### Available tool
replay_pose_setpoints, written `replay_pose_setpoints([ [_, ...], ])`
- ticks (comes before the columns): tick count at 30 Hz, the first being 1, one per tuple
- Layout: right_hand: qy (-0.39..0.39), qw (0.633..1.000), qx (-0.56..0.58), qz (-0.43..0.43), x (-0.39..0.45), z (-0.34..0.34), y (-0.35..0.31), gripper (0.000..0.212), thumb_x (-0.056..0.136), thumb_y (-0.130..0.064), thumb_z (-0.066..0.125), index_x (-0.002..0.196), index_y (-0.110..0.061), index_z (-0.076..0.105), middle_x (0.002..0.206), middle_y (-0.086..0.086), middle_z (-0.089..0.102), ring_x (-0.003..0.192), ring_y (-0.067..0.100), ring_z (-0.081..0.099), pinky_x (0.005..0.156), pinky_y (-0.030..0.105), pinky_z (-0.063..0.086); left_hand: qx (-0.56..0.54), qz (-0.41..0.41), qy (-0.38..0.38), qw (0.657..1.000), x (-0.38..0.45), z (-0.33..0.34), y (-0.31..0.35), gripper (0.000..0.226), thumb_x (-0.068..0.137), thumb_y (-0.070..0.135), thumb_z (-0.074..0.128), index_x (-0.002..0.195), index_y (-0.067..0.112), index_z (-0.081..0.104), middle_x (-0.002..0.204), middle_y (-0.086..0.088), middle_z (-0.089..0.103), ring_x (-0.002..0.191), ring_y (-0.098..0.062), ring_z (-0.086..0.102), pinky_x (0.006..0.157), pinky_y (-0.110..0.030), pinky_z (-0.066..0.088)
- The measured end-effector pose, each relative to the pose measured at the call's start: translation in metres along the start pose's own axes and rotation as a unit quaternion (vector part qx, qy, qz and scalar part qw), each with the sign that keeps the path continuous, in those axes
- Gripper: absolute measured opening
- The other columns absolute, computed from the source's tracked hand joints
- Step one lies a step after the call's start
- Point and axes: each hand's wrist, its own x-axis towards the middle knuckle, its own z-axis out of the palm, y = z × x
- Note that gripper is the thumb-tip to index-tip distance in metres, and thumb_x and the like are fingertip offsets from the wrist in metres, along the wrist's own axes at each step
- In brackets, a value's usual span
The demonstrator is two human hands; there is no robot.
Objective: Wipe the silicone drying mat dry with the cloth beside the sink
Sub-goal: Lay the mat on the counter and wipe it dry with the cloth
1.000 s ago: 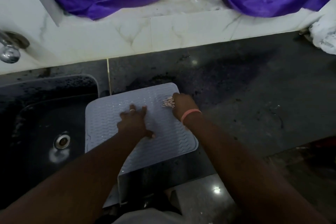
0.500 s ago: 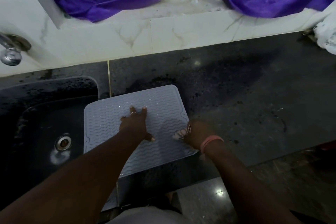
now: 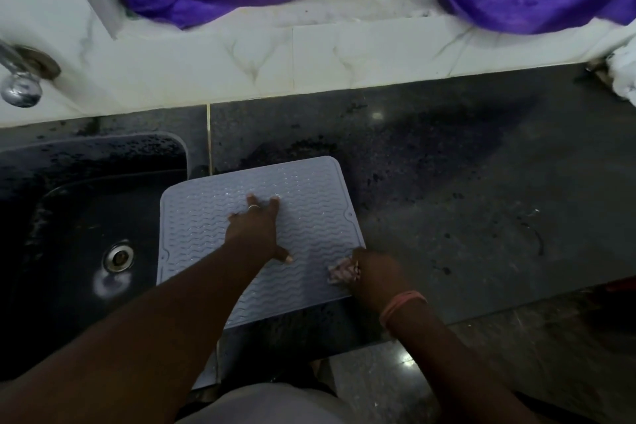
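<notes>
Left hand flat, fingers spread on mat; right hand fingers clamped on cloth at mat's right edge.

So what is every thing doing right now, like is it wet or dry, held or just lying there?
drying mat: flat, partly over the sink edge, shiny droplets on its ridges
cloth: bunched up, gripped, at the mat's right near corner
left hand: fingers spread, pressing the mat
right hand: curled round the cloth
sink: droplets on the rim
countertop: dark wet patches behind the mat
</notes>
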Motion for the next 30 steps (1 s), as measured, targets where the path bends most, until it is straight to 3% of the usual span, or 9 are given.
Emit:
replay_pose_setpoints([
  [7, -0.263, 0.955, -0.125, 0.061, 0.028, -0.066, -0.019, 0.035, 0.075, -0.030, 0.076, 0.106, -0.018, 0.068, 0.103, 0.004, 0.069, 0.086, 0.017, 0.064, 0.076, 0.026, 0.054, 0.006, -0.011, -0.034, 0.999, -0.004, -0.014, 0.006, 0.143, 0.052, 0.063, 0.089, 0.159, 0.031, 0.000, 0.166, -0.021, -0.007, 0.147, -0.048, 0.023, 0.116, -0.060, 0.031],
  [9, -0.241, 0.964, -0.092, 0.060, 0.051, -0.089, -0.028, 0.027, 0.073, -0.038, 0.077, 0.092, -0.021, 0.069, 0.091, 0.001, 0.070, 0.080, 0.015, 0.065, 0.070, 0.028, 0.054, 0.016, -0.001, -0.034, 0.999, -0.003, -0.027, 0.009, 0.127, 0.060, 0.060, 0.087, 0.159, 0.026, 0.014, 0.165, -0.020, 0.012, 0.144, -0.039, 0.034, 0.114, -0.054, 0.036],
  [12, -0.083, 0.995, 0.006, 0.053, 0.089, -0.107, -0.045, 0.027, 0.081, -0.040, 0.073, 0.088, -0.015, 0.067, 0.085, 0.006, 0.068, 0.076, 0.019, 0.064, 0.065, 0.025, 0.044, 0.053, 0.003, 0.002, 0.999, 0.001, -0.050, 0.014, 0.095, 0.072, 0.058, 0.079, 0.150, 0.026, 0.035, 0.150, -0.008, 0.046, 0.135, -0.030, 0.045, 0.107, -0.049, 0.041],
  [14, 0.039, 0.995, 0.080, 0.048, 0.119, -0.104, -0.058, 0.025, 0.083, -0.028, 0.070, 0.098, -0.009, 0.065, 0.096, 0.013, 0.068, 0.089, 0.028, 0.065, 0.069, 0.026, 0.043, 0.072, -0.017, 0.045, 0.996, 0.005, -0.060, 0.012, 0.090, 0.075, 0.053, 0.078, 0.148, 0.026, 0.035, 0.147, -0.007, 0.046, 0.133, -0.031, 0.045, 0.104, -0.049, 0.040],
  [16, 0.096, 0.991, 0.091, 0.026, 0.145, -0.091, -0.069, 0.029, 0.084, -0.016, 0.067, 0.111, -0.008, 0.063, 0.111, 0.016, 0.068, 0.103, 0.033, 0.063, 0.080, 0.031, 0.048, 0.032, -0.038, 0.055, 0.997, 0.008, -0.062, 0.004, 0.097, 0.072, 0.048, 0.083, 0.150, 0.025, 0.031, 0.152, -0.008, 0.039, 0.134, -0.033, 0.043, 0.103, -0.051, 0.042],
  [19, 0.069, 0.996, -0.042, -0.035, 0.171, -0.058, -0.076, 0.039, 0.085, -0.013, 0.060, 0.124, -0.014, 0.059, 0.127, 0.012, 0.061, 0.115, 0.035, 0.056, 0.096, 0.037, 0.046, -0.012, -0.031, 0.015, 0.999, 0.014, -0.058, -0.015, 0.116, 0.062, 0.049, 0.089, 0.156, 0.027, 0.024, 0.160, -0.006, 0.026, 0.138, -0.035, 0.038, 0.104, -0.053, 0.046],
  [24, 0.053, 0.988, -0.135, -0.056, 0.180, -0.055, -0.071, 0.040, 0.086, -0.014, 0.061, 0.126, -0.010, 0.056, 0.124, 0.014, 0.061, 0.113, 0.037, 0.053, 0.092, 0.041, 0.051, -0.002, -0.039, 0.014, 0.999, 0.022, -0.056, -0.015, 0.123, 0.060, 0.046, 0.092, 0.157, 0.026, 0.020, 0.162, -0.007, 0.022, 0.140, -0.035, 0.038, 0.104, -0.052, 0.047],
  [28, -0.007, 0.983, -0.180, -0.023, 0.180, -0.074, -0.063, 0.028, 0.089, -0.015, 0.058, 0.116, -0.008, 0.062, 0.120, 0.016, 0.064, 0.112, 0.035, 0.059, 0.091, 0.040, 0.052, -0.009, -0.038, 0.006, 0.999, 0.021, -0.055, -0.018, 0.125, 0.062, 0.045, 0.091, 0.159, 0.028, 0.014, 0.167, -0.008, 0.011, 0.145, -0.036, 0.029, 0.108, -0.053, 0.043],
  [30, -0.022, 0.982, -0.188, -0.002, 0.182, -0.090, -0.068, 0.030, 0.092, -0.025, 0.062, 0.116, -0.007, 0.063, 0.121, 0.015, 0.064, 0.110, 0.034, 0.062, 0.089, 0.038, 0.052, -0.009, -0.036, 0.010, 0.999, 0.020, -0.055, -0.019, 0.124, 0.064, 0.047, 0.089, 0.159, 0.030, 0.012, 0.167, -0.007, 0.010, 0.145, -0.036, 0.028, 0.107, -0.053, 0.042],
])
